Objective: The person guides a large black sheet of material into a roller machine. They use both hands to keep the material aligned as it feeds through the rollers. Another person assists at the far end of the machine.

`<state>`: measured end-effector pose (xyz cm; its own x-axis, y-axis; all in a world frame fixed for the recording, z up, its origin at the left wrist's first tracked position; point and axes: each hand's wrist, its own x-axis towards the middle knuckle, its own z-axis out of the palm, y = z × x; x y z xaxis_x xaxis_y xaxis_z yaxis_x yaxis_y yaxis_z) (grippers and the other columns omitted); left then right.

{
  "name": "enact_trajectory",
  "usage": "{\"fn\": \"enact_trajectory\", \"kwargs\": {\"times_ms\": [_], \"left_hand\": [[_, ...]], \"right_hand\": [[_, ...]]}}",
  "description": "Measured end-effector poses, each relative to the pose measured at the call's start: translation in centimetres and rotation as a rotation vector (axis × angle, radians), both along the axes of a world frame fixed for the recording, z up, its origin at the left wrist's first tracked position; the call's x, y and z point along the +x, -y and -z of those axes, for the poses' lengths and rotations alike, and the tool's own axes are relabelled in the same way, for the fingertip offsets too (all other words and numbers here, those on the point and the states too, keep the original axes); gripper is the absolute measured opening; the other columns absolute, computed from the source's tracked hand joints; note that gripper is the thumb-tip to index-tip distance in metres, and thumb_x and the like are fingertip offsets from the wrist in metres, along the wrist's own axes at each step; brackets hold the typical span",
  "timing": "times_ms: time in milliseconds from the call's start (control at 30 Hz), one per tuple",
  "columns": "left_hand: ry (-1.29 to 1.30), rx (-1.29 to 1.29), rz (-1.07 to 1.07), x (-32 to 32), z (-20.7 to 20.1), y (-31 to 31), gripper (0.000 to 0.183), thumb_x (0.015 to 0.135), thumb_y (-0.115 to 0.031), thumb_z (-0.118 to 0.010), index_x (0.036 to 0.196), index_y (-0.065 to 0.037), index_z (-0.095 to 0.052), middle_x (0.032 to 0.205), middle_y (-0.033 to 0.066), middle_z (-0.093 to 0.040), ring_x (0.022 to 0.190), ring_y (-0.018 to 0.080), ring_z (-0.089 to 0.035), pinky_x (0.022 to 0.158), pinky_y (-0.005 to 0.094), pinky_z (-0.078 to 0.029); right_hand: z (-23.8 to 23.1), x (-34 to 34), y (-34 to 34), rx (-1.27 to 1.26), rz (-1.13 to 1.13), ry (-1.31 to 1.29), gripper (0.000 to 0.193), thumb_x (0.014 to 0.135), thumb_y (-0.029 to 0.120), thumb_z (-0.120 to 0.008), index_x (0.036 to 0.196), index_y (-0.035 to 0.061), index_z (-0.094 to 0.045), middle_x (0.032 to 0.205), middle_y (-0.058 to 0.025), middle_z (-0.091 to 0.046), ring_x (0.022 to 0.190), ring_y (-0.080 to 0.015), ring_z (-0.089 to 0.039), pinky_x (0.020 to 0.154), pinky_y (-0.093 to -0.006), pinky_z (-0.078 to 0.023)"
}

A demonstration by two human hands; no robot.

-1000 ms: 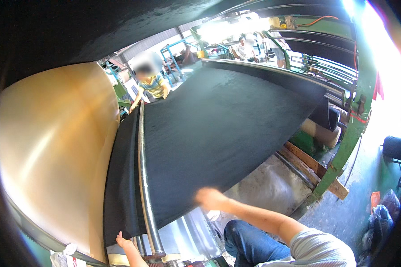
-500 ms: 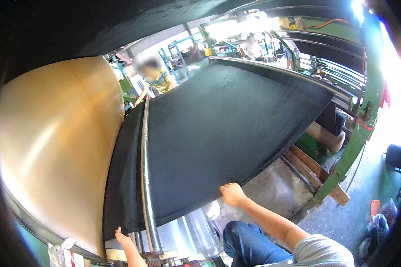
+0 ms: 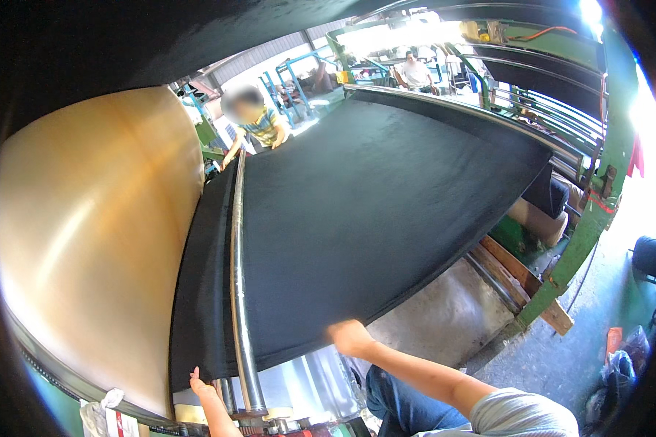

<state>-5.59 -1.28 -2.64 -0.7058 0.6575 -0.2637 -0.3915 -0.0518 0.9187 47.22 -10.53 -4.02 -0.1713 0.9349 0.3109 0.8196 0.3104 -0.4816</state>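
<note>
A wide sheet of black fabric (image 3: pixel 372 211) stretches across the machine, passing under a shiny metal bar (image 3: pixel 239 277) to a large brass-coloured drum (image 3: pixel 87 240). At the near left corner of the fabric, beside the drum, is my left hand (image 3: pixel 201 383); its visible fingers are extended against the edge. My right hand (image 3: pixel 350 339) is closed at the fabric's near edge, right of the bar. Motion blurs its fingers, and those under the cloth are hidden.
Across the fabric a co-worker in a striped shirt (image 3: pixel 262 130) leans in by the drum. Another person (image 3: pixel 417 73) is farther back. A green frame post (image 3: pixel 583 247) and wooden beams (image 3: pixel 517 273) stand at right. Plastic bags (image 3: pixel 619 368) lie on the floor.
My right hand has moved left and nearer to me along the fabric edge. My left hand has hardly moved. The co-worker's other hand now shows over the fabric's far edge.
</note>
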Motion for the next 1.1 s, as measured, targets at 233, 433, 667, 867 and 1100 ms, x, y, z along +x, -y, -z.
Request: {"fn": "enact_trajectory", "kwargs": {"times_ms": [233,433,667,867,1100], "left_hand": [[0.006,-0.021,-0.064,-1.3,0.7,0.0,0.035,0.096,-0.036,-0.042,0.107,-0.017,-0.070,0.128,0.0047,-0.056,0.107,0.0264,-0.052,0.092,0.0450,-0.042],[-0.103,0.001,0.182,-1.6,1.9,-1.4,0.037,0.098,-0.035,-0.039,0.110,-0.019,-0.070,0.123,0.0050,-0.059,0.106,0.0228,-0.054,0.087,0.0421,-0.046],[-0.025,0.053,0.282,-1.5,1.4,-0.5,0.037,0.097,-0.037,-0.040,0.106,-0.017,-0.071,0.120,0.0055,-0.060,0.107,0.0240,-0.054,0.089,0.0418,-0.045],[0.041,-0.010,0.102,-0.8,1.1,-1.0,0.035,0.095,-0.038,-0.042,0.104,-0.021,-0.071,0.114,0.0056,-0.063,0.098,0.0249,-0.057,0.083,0.0406,-0.047],[-0.036,0.015,0.072,-0.8,0.9,-0.5,0.040,0.096,-0.037,-0.039,0.103,-0.012,-0.070,0.110,0.0092,-0.064,0.098,0.0280,-0.056,0.087,0.0452,-0.045]], "right_hand": [[-2.4,-3.2,0.7,-0.013,-0.133,0.080,0.018,0.081,0.014,-0.049,0.092,0.0039,-0.059,0.091,-0.0147,-0.063,0.089,-0.0306,-0.062,0.079,-0.0415,-0.048],[-2.3,-0.8,1.3,0.144,-0.236,0.141,0.018,0.079,0.013,-0.051,0.094,0.0052,-0.059,0.097,-0.0111,-0.057,0.100,-0.0283,-0.055,0.085,-0.0402,-0.044],[-4.9,10.3,0.0,0.226,0.386,0.139,0.014,0.066,0.013,-0.062,0.079,0.0087,-0.062,0.091,-0.0124,-0.056,0.090,-0.0303,-0.053,0.078,-0.0404,-0.041],[-1.5,11.3,1.3,0.120,0.291,0.262,0.012,0.075,0.016,-0.054,0.078,0.0067,-0.061,0.079,-0.0096,-0.064,0.083,-0.0263,-0.061,0.077,-0.0389,-0.043],[-0.9,6.8,1.5,0.053,0.183,0.216,0.012,0.077,0.016,-0.053,0.079,0.0068,-0.059,0.081,-0.0111,-0.065,0.082,-0.0275,-0.062,0.074,-0.0403,-0.045]]}}
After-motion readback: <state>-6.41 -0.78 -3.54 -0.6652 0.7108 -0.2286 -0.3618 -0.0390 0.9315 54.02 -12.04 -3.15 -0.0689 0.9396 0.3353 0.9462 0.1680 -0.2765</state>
